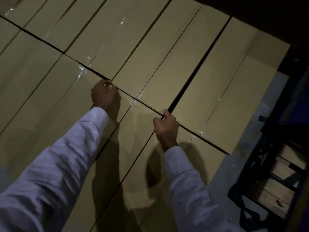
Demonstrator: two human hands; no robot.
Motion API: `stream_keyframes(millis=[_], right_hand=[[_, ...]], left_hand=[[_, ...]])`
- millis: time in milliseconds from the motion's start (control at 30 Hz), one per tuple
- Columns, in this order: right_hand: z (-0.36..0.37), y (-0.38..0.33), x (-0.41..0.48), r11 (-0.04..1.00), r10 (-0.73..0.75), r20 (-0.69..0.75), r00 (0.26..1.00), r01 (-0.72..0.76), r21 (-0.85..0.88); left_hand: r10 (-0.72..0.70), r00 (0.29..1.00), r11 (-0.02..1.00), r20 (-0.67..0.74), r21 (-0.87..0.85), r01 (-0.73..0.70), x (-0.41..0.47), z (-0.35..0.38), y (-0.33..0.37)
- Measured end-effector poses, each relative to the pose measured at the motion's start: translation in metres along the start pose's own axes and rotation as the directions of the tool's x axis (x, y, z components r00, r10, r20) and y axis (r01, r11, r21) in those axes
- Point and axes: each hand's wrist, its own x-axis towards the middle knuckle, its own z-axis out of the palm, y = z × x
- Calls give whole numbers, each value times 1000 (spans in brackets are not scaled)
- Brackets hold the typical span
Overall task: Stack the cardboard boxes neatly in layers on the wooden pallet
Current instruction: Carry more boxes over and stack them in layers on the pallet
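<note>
Long tan cardboard boxes lie side by side in two rows and fill most of the view. My left hand (104,95) grips the far end of a near-row box (107,131), its fingers curled into the dark seam between the rows. My right hand (166,127) grips the far end of the same stretch of near row, fingers hooked over the edge where a dark gap (192,77) splits two far-row boxes. A far-row box (150,52) lies just beyond both hands. Both sleeves are pale. The pallet under the stack is hidden.
Grey floor (234,164) shows to the right of the stack. A wooden pallet (275,190) with dark straps lies at the lower right beside a dark frame. The scene is dim.
</note>
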Motion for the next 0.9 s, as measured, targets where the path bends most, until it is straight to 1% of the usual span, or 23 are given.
stream_keyframes(millis=[33, 67, 133, 200, 233, 300, 333, 367, 433, 467, 500, 533, 600, 700, 800, 900], right_hand=[[0, 0, -5, 999, -41, 12, 999, 41, 5], [2, 2, -11, 996, -86, 20, 996, 86, 29], [7, 19, -27, 975, -212, -13, 977, 213, 65], [-2, 39, -49, 939, -334, -90, 938, 339, 57], [-12, 49, -59, 925, -370, -122, 921, 377, 39], [-42, 71, -80, 911, -412, -218, 885, 409, -63], [-57, 87, -87, 914, -406, -294, 865, 391, -112], [-73, 104, -91, 925, -380, -372, 847, 343, -164], [-99, 132, -90, 956, -262, -503, 824, 151, -251], [-109, 141, -87, 972, -172, -557, 812, 49, -230], [-115, 150, -82, 985, -88, -599, 796, -20, -171], [-121, 155, -78, 993, -16, -612, 790, -58, -101], [-126, 162, -69, 995, 92, -551, 830, -90, 31], [-126, 167, -54, 986, 154, -454, 877, -107, 129], [-123, 170, -45, 973, 197, -440, 876, -120, 197], [-118, 172, -44, 964, 230, -458, 859, -135, 231]], left_hand=[[41, 999, 999, 17, 31, -42, -4, 1, 0], [112, 993, 992, 35, 48, -114, -12, 3, 1], [266, 961, 963, 73, 15, -268, -42, 11, -1], [359, 926, 933, 117, -23, -359, -90, 19, -4], [402, 907, 915, 128, -31, -402, -115, 23, -7], [443, 882, 896, 158, -56, -440, -161, 32, -15], [443, 879, 896, 177, -67, -439, -182, 36, -18], [428, 882, 903, 198, -75, -422, -198, 41, -21], [393, 882, 919, 260, -71, -389, -222, 48, -18], [383, 875, 922, 297, -61, -383, -230, 51, -13], [382, 864, 921, 327, -55, -386, -235, 53, -8], [388, 854, 917, 347, -48, -397, -237, 55, -2], [401, 838, 906, 369, -26, -422, -234, 61, 9], [371, 836, 909, 404, 25, -415, -222, 68, 28], [319, 831, 918, 456, 71, -391, -209, 75, 47], [252, 861, 943, 443, 89, -321, -202, 81, 61]])
